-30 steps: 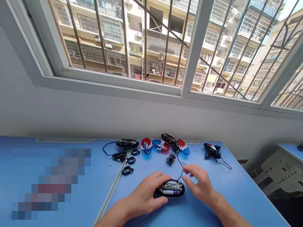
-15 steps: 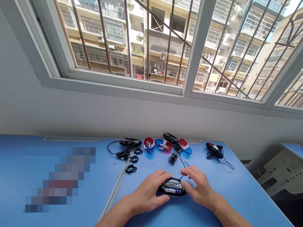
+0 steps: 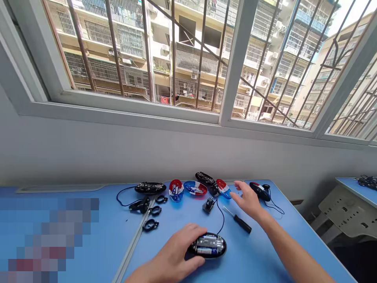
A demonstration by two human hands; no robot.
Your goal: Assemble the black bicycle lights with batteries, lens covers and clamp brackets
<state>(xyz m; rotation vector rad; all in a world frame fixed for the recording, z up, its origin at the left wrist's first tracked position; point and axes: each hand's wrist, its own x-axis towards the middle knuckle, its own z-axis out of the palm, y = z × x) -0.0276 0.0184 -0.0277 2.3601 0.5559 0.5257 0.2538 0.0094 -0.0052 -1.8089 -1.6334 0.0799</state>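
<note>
My left hand (image 3: 180, 248) pinches the black case (image 3: 212, 243); my right hand (image 3: 247, 201), spread, is near the red-and-blue cover (image 3: 222, 186).

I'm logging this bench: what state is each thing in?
Nearest oval unit: open, batteries showing
Left hand: gripping that unit
Right hand: empty, fingers parted
Screwdriver: lying flat, unheld
Leftmost coloured cover: upturned, holding batteries
Middle coloured cover: same
Rightmost unit: cover on
Black rings: lying loose

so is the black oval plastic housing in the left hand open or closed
Open: the black oval plastic housing, in the left hand, has no cover on top, and a blue-and-white battery shows inside.
</note>
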